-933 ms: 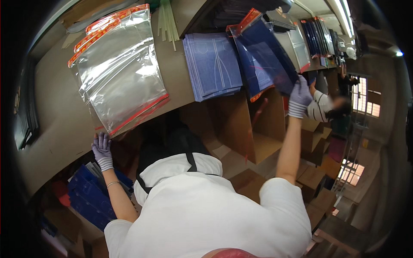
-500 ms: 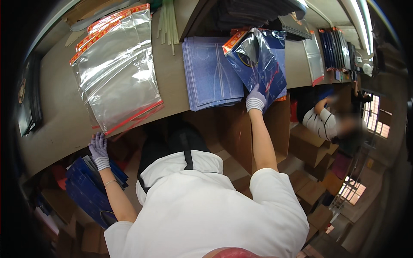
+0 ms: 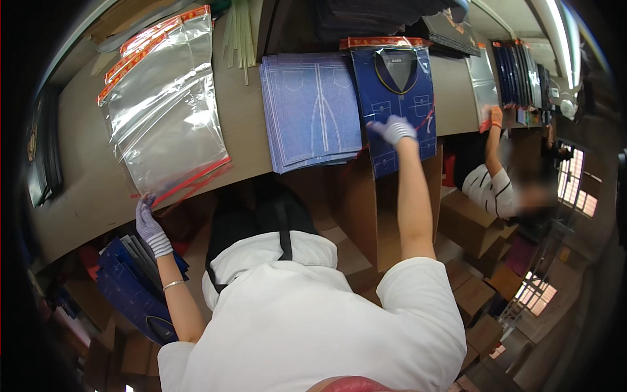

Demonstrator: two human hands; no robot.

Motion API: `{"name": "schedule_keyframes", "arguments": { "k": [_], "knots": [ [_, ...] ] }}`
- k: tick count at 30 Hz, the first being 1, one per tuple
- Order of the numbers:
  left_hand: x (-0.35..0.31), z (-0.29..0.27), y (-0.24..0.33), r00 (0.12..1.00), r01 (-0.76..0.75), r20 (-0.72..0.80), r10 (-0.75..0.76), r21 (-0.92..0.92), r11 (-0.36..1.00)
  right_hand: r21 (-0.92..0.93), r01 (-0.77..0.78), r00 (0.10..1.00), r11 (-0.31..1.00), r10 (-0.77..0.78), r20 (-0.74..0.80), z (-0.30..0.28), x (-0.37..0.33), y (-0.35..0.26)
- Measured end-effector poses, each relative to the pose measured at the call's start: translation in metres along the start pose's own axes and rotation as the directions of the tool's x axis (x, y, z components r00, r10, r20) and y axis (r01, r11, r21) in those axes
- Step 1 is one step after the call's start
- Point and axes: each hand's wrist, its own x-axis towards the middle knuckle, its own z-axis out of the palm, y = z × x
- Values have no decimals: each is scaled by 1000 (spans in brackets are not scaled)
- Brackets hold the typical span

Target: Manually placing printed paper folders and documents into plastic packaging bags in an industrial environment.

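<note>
Desk: long grey-brown desk [image 3: 241,140], flat piles along its front edge.
Box: open-topped brown cardboard box [image 3: 356,222] below the desk edge, beneath the packet; contents cannot be made out.
Bag pile: flat, glossy clear plastic bags [image 3: 166,111] with red edge strips, overlapping on the desk at left; no insert visible in the top one.
Lower stack: dark-blue shirt-print pieces [image 3: 127,281], fanned beside the left forearm, below desk level.
Trouser pile: pale-blue printed sheets [image 3: 310,111] with a jeans drawing, directly left of the packet.
Packet: clear bag with red patterned header holding a dark-blue shirt-print piece [image 3: 418,81]; lies on the desk, lower end past its edge. Judged light, flexible, slick-skinned, easily creased; best hold probably both side edges, or the header.
Right hand: lilac-gloved hand [image 3: 398,130] over the packet's left half; blurred, index seemingly extended. Cannot tell how far the fingers are spread, or whether they touch or grip.
Left hand: lilac-gloved hand [image 3: 151,228] at the bag pile's lower corner; fingers together, nearly straight. Cannot tell if film is pinched.
</note>
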Motion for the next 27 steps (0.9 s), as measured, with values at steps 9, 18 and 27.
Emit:
{"name": "schedule_keyframes", "arguments": {
  "k": [9,18,27],
  "knots": [
    [-52,146,72,842,116,530,-101,6,993,521,-90,858,849,332,-392,36,167,167],
    [-58,129,69,928,55,339,-153,282,958,636,306,940,708,-118,-320,81,158,195],
    [-85,42,41,938,308,143,-315,70,949,348,-25,834,937,212,-510,27,246,194]
  ]
}}
